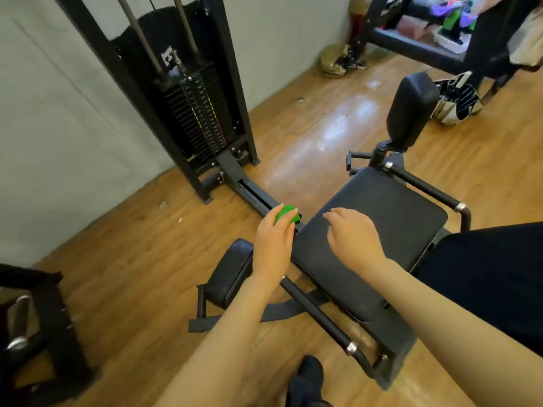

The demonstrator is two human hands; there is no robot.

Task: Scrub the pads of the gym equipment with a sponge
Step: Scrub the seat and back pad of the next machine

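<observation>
A green sponge is gripped in my left hand, at the left front corner of the black seat pad. My right hand lies on that seat pad with fingers relaxed and spread, holding nothing. A smaller black pad sits lower left of the seat, under my left forearm. A tall black upright pad stands behind the seat on a post.
The weight stack tower rises at the left, joined to the seat by a floor rail. Black side handles flank the seat. A dumbbell rack is at lower left. Bags and shelving stand at the back right on the wooden floor.
</observation>
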